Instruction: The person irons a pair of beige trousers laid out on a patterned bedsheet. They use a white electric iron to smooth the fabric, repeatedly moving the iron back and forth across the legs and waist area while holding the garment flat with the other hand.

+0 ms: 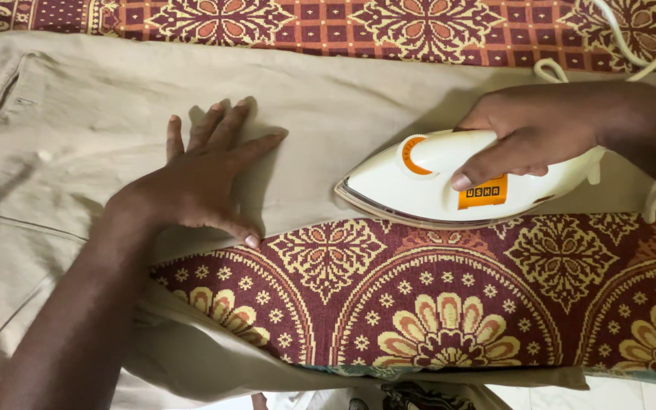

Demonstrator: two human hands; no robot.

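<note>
The right hand [537, 133] is wrapped around the handle of a white iron [449, 182], fingers curled over the top and the thumb pressed along the near side, so the grip is closed firmly on it. The iron lies flat on a beige pair of trousers [328, 91], its pointed tip facing the left hand, its sole near the lower edge of the trouser leg. An orange dial [413, 156] sits on the iron's top near the front, and an orange label [484, 192] shows on its side. A white cord [632, 53] loops away from the iron's back end toward the upper right corner. The left hand [203, 182] rests flat on the cloth, palm down, fingers spread apart and holding nothing, the thumb at the fabric's lower edge; it is well apart from the iron's tip. The trousers stretch across the frame from left to right, with a slit pocket [5, 99] visible at the far left; what is inside the pocket cannot be seen. Beneath everything lies a patterned cover [449, 304] in maroon, cream and yellow with round floral motifs, showing both above and below the trouser leg.
</note>
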